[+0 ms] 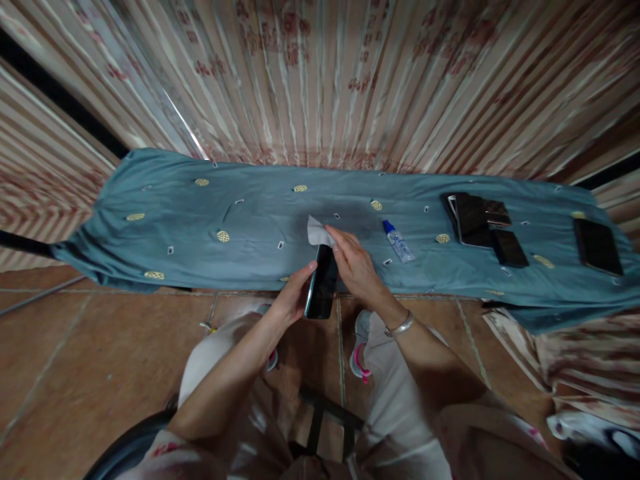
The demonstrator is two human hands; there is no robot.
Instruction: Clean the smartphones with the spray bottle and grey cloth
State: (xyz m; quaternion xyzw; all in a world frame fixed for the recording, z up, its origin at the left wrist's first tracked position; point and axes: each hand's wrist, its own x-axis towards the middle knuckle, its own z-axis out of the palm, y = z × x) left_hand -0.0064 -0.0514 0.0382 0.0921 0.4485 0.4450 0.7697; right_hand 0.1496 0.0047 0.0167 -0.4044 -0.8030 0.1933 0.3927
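Observation:
My left hand (295, 291) grips a dark smartphone (323, 287) along its left side, tilted above the near edge of the cloth-covered table. At the phone's upper right, my right hand (354, 262) pinches a pale grey wiping cloth (319, 232). Part of the cloth sticks out beyond the fingers, over the phone's top end. The right fingers are close against the phone's right edge; whether they touch it I cannot tell. To the right of that hand, a clear bottle with a blue cap (399, 242) lies on its side.
A blue-green patterned tablecloth (260, 220) covers the long narrow table. Several dark flat devices (473, 220) lie piled toward the right, and a black tablet-like device (597, 245) lies at the far right. Pleated curtains (320, 87) hang behind. Tiled floor (135, 353) shows below.

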